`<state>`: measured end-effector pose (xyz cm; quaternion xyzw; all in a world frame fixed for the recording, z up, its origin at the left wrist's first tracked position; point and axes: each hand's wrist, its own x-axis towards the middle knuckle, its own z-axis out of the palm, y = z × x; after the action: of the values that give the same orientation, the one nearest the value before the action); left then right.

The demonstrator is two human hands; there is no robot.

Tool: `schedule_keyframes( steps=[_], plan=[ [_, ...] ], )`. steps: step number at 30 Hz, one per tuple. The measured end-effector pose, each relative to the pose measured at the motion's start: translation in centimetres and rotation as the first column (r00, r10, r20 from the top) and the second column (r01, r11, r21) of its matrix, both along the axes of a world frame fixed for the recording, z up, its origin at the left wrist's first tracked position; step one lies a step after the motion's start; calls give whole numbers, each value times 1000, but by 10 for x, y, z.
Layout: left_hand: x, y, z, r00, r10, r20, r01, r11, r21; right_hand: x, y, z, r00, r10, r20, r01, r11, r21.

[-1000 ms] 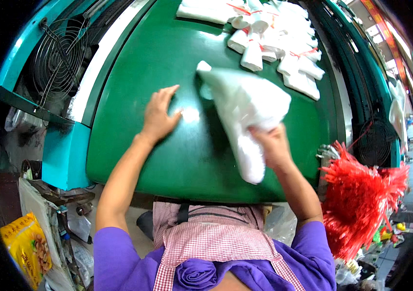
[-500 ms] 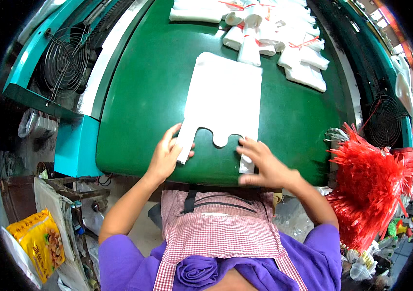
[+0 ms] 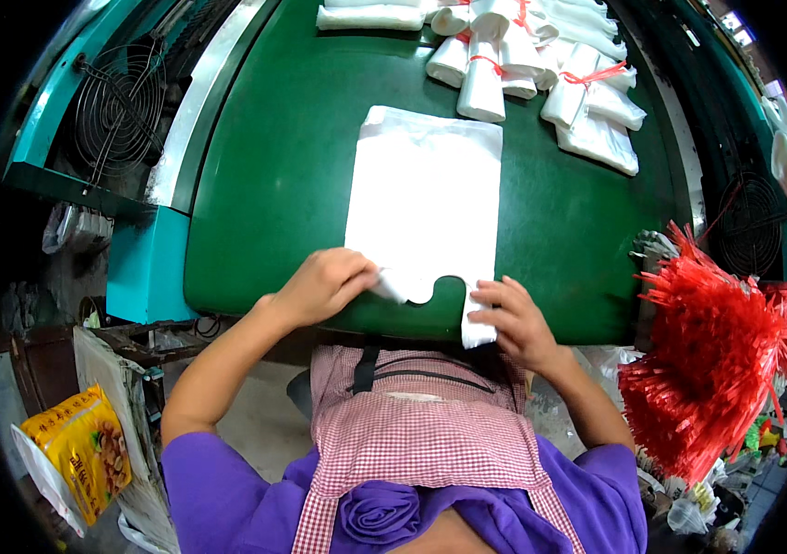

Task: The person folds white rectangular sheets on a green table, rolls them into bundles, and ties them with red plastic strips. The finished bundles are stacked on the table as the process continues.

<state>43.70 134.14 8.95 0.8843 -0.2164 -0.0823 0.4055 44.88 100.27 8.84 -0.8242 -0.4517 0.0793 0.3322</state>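
A flat stack of white plastic carrier bags (image 3: 426, 194) lies on the green work table (image 3: 264, 212), with its cut-out and two handle strips toward me. My left hand (image 3: 324, 284) pinches the left handle strip and bends it inward over the stack. At the right handle strip, my right hand (image 3: 518, 323) has its fingers curled over the outer edge; its thumb is hidden. The strip's lower end hangs near the table's front edge.
Rolled white bag bundles with red ties (image 3: 486, 78) lie along the far side. A big bunch of red plastic strips (image 3: 708, 360) hangs at the right. Round wire fan guards (image 3: 121, 111) flank the table, and a yellow packet (image 3: 79, 452) stands low at the left.
My left hand has turned over and folded the left handle strip inward. My right hand has closed on the right strip. The stack sits slightly nearer to me.
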Motion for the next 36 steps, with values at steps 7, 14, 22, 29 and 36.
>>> schedule_keyframes(
  steps=[7, 14, 22, 29, 36],
  plan=[
    [61, -65, -16, 967, 7, 254, -94, 938, 334, 57, 83, 4, 844, -347, -410, 380, 925, 1],
    [-18, -45, -16, 781, -229, 581, 76, 959, 274, 33, 87, -18, 953, -125, 275, 156, 983, -94],
    [76, -48, -11, 999, 0, -38, 7, 983, 181, 75, 79, 7, 978, -143, 149, 145, 989, -2],
    [41, -44, -7, 780, -93, 619, -104, 956, 274, 58, 85, -24, 940, -194, 281, 245, 957, -158],
    [61, -64, -13, 895, -91, 437, -114, 900, 420, -10, 65, -11, 912, -132, -389, 282, 890, 359]
  ],
)
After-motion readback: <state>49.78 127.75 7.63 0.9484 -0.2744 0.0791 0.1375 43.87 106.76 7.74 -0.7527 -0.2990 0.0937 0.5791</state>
